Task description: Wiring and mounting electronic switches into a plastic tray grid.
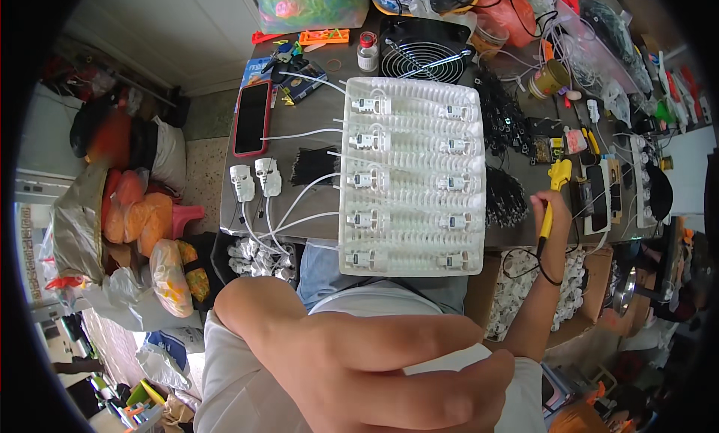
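My left hand (367, 358) looms close at the bottom, its fingers bent and apart; nothing shows in it, and its thumb is hidden. At the table's right front, my right hand (553, 210) is closed around a yellow hand tool (547, 222) with a black cord; its exact kind is unclear. Between the arms, a white ribbed plastic tray (412, 159) overhangs the table's front edge. White connector-like pieces (367, 180) lie in rows in its slots, with white cables running out to the left. Two white plugs (242, 183) (267, 177) lie left of the tray.
A red-edged phone (252, 118) lies at left, and a black fan (425, 52) stands behind the tray. Bundles of black parts (505, 197) lie right of it. Below the right edge is a cardboard box (595, 287) of white parts. Bags (142, 223) crowd the left floor.
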A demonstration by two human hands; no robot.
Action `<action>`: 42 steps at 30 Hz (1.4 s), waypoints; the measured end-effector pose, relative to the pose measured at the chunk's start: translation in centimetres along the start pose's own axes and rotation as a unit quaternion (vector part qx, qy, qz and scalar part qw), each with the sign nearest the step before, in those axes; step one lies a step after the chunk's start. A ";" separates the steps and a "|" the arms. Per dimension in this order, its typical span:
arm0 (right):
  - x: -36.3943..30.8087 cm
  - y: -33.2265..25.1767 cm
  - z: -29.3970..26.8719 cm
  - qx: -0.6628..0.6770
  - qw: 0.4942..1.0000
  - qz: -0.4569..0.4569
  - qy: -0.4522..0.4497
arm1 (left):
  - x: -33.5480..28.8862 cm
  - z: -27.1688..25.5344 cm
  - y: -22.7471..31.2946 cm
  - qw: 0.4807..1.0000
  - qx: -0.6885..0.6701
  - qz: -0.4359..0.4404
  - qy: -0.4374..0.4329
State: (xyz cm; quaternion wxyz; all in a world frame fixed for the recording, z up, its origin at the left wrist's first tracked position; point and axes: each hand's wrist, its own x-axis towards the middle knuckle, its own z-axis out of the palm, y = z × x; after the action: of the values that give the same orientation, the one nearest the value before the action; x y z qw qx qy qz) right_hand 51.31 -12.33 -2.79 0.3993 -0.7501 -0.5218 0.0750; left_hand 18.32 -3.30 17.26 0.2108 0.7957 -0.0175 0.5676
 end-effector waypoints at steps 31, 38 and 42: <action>-1.0 0.7 1.5 -0.128 0.990 -0.057 0.006 | -18.7 -11.2 -16.4 0.823 0.342 -0.344 -0.295; -0.9 0.4 1.3 -0.156 0.987 -0.031 -0.004 | -18.6 -11.0 -15.8 0.830 0.411 -0.278 -0.256; -1.2 0.1 0.5 -0.117 0.992 0.036 -0.018 | -18.8 -10.6 -15.9 0.829 0.415 -0.273 -0.258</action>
State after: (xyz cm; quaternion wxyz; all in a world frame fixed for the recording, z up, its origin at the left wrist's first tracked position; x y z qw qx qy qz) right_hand 50.57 -13.06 -3.57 0.2966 -0.8083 -0.5069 0.0413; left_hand 6.36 10.98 -2.04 -0.0049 0.8980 0.3836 0.2152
